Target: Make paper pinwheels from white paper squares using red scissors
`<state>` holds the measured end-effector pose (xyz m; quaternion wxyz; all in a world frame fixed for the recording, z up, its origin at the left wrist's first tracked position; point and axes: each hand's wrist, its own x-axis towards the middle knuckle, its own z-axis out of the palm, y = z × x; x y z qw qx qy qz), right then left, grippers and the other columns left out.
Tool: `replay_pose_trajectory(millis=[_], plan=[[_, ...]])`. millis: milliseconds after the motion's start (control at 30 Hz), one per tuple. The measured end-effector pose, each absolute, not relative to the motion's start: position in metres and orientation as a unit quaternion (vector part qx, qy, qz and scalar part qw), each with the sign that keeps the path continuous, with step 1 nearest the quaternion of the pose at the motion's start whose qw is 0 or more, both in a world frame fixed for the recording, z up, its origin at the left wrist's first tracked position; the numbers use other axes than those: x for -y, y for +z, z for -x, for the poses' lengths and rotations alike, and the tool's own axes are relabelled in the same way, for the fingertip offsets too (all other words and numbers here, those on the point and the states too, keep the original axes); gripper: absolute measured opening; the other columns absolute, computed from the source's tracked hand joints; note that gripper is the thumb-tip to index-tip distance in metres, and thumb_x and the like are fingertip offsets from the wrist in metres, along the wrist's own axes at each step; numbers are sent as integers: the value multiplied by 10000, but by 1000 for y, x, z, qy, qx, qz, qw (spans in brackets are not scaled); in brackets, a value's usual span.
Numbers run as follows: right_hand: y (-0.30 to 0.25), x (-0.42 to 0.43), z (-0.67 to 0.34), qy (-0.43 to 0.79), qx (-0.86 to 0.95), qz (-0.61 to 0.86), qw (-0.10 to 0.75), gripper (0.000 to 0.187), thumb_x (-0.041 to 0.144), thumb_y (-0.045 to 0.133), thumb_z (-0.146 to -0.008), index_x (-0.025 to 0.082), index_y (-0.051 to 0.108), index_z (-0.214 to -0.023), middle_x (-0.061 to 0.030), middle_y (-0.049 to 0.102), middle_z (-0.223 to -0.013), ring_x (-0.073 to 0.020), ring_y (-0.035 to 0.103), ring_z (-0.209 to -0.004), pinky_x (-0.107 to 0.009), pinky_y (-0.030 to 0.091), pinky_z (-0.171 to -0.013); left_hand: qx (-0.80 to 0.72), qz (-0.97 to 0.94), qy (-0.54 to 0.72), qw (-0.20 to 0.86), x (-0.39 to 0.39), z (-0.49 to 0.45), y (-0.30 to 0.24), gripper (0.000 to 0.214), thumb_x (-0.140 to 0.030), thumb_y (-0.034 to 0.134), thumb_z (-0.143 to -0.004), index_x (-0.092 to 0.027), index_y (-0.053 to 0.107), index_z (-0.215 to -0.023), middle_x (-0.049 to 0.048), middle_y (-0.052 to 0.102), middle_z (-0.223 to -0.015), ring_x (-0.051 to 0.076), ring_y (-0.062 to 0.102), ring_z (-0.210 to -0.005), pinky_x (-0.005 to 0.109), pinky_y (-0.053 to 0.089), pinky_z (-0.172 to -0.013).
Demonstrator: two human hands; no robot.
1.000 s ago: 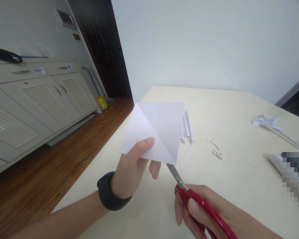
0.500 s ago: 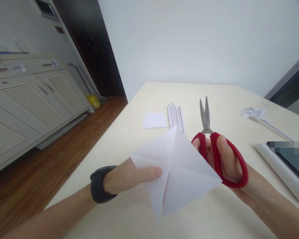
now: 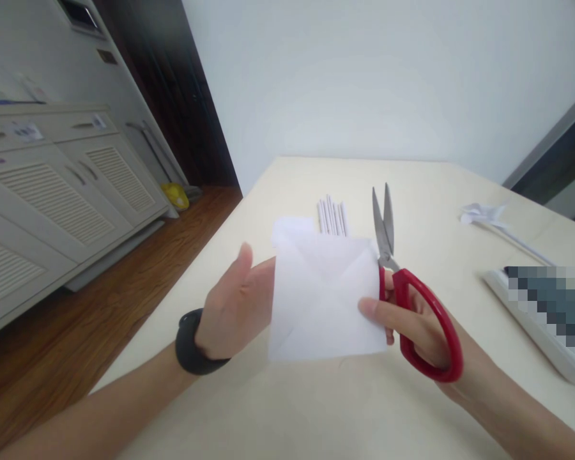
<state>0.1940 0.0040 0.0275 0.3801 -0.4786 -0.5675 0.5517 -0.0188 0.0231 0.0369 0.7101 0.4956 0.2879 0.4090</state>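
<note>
A square white sheet of paper (image 3: 323, 300) with diagonal crease lines is held up over the table. My right hand (image 3: 419, 329) pinches its right edge, thumb on the front face. Hooked in that same hand is a pair of red-handled scissors (image 3: 387, 246), blades pointing away and slightly parted. My left hand (image 3: 237, 303), with a dark band on the wrist, is at the paper's left edge. Its thumb stands up off the sheet and the fingers reach behind it, so their tips are hidden.
Behind the paper lie several thin white rolled sticks (image 3: 334, 217) and a stack of white paper (image 3: 292, 225). A white paper pinwheel (image 3: 483, 214) on a stick lies at the right, beyond a white device (image 3: 522, 319) with a blurred-out dark top. A wall borders the table's (image 3: 421, 191) far side.
The paper has turned from a diamond to a square position and flattened out. My left thumb has come off it. My right thumb now presses on its right edge, the scissors still in hand.
</note>
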Motion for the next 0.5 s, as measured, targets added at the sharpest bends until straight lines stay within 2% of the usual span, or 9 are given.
replay_pose_trajectory(millis=[67,133,200,267,300,400,500], plan=[[28,-3,-192,537,536,488,432,328,376,619,-762,176,465,-553,34,452,-510,-95,427,-495,-228,303,-460,-219,-541,358,729,-25,19,36,739,-812,407,-581,-190,642,-903,69,669,-682,225,607,-563,295,453,-460],[28,-1,-188,531,513,485,469,375,365,618,-768,171,423,-514,41,425,-488,-85,402,-484,-224,292,-456,-183,-598,275,730,-25,18,36,698,-769,515,-548,-180,635,-905,66,642,-727,210,605,-576,272,433,-449],[27,2,-184,532,496,478,492,382,358,610,-781,169,409,-518,43,422,-500,-81,394,-498,-220,297,-469,-202,-649,194,708,-23,14,36,566,-632,625,-599,-158,631,-907,78,620,-800,215,612,-660,282,454,-526],[24,6,-178,544,483,467,502,345,362,586,-804,172,429,-564,41,441,-546,-83,400,-532,-217,317,-497,-237,-675,154,681,-17,9,34,440,-520,623,-692,-126,632,-888,90,616,-805,210,597,-711,305,464,-628],[23,9,-175,553,478,463,502,302,367,573,-815,178,456,-610,40,451,-575,-85,401,-546,-217,327,-509,-244,-669,163,682,-14,6,33,407,-507,552,-759,-124,625,-875,82,613,-765,190,579,-666,300,457,-603],[19,16,-166,567,476,452,498,256,374,548,-832,182,483,-675,42,452,-588,-81,392,-544,-205,337,-500,-250,-635,203,702,-7,0,27,527,-460,238,-906,-110,602,-753,90,609,-707,166,561,-599,302,444,-574],[16,18,-160,558,464,461,510,243,362,560,-827,184,494,-676,50,451,-567,-73,396,-525,-184,348,-480,-282,-634,220,686,-6,-2,22,497,-378,222,-929,-112,579,-707,77,602,-669,157,560,-589,291,435,-569]])
